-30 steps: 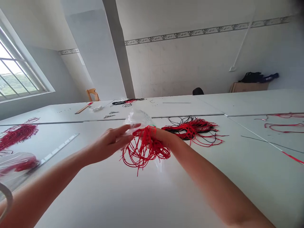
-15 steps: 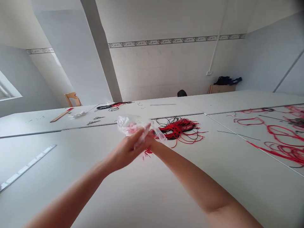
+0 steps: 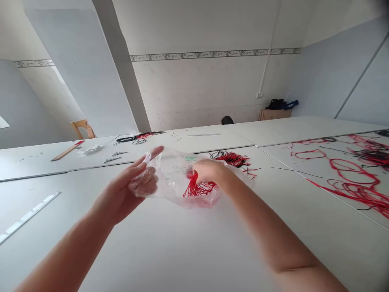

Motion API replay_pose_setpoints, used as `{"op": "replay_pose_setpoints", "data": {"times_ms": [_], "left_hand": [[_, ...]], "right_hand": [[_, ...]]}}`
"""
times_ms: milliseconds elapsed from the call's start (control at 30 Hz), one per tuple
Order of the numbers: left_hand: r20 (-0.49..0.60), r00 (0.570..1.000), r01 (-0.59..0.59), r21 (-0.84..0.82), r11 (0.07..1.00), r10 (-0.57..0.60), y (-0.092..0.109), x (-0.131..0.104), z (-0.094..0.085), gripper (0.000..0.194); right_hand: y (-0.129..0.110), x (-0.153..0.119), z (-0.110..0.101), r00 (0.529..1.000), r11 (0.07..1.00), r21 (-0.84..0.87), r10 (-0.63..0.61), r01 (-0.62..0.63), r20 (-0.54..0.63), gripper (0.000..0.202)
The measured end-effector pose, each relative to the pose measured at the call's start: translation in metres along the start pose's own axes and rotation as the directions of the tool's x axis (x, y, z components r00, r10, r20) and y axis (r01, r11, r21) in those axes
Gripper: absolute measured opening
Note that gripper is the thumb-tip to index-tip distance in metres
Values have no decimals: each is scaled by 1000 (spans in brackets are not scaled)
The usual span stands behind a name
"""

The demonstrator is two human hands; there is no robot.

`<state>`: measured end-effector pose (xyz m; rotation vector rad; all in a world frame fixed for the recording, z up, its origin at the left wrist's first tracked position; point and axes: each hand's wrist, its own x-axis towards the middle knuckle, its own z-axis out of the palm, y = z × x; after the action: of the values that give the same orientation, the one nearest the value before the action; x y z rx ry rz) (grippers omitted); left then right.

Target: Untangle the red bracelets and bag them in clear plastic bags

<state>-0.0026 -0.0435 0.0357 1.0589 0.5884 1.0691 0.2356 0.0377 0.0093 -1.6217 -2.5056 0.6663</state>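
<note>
A clear plastic bag (image 3: 173,162) with a faint green print is spread out above the table in front of me. My left hand (image 3: 133,180) grips the bag's left end, its fingers partly covered by the crumpled film. My right hand (image 3: 208,170) is closed round a bundle of red cords (image 3: 194,187), whose loose ends hang below the fingers. Bag film surrounds this hand and the bundle. Just behind, a pile of red and black cords (image 3: 235,159) lies on the table, partly hidden by the bag and my right hand.
More red cords (image 3: 354,170) sprawl at the right. Scissors (image 3: 114,158), crumpled white plastic (image 3: 92,150), a wooden strip with a red end (image 3: 67,151) and black cords (image 3: 129,139) lie at the far left. A pale flat strip (image 3: 30,217) is nearer. Narrow seams cross the white table (image 3: 182,251).
My hands have moved apart. The bunched bag is now spread wide, with my left hand at its left end and my right hand and the red bundle inside the film.
</note>
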Motion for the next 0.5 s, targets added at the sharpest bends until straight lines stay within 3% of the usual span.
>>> {"op": "replay_pose_setpoints", "data": {"times_ms": [100,233,333,400,500], "left_hand": [[-36,997,70,-65,995,-72,-3,1,-13,59],[28,980,196,-254,947,-195,-17,0,-19,62],[69,958,287,-312,906,-280,-26,-1,-18,58],[67,951,307,-295,905,-301,-28,-1,-19,56],[46,949,313,-239,919,-311,-24,-2,-27,54]], "right_hand": [[-15,-16,-2,998,988,-141,66,-66,-7,21],[-38,-38,-12,996,961,-263,91,-89,-6,23],[-43,-37,-21,985,985,-169,2,27,173,5],[-37,-25,-18,935,992,14,-121,124,334,11],[-26,-8,3,950,994,-36,-86,102,302,15]]}}
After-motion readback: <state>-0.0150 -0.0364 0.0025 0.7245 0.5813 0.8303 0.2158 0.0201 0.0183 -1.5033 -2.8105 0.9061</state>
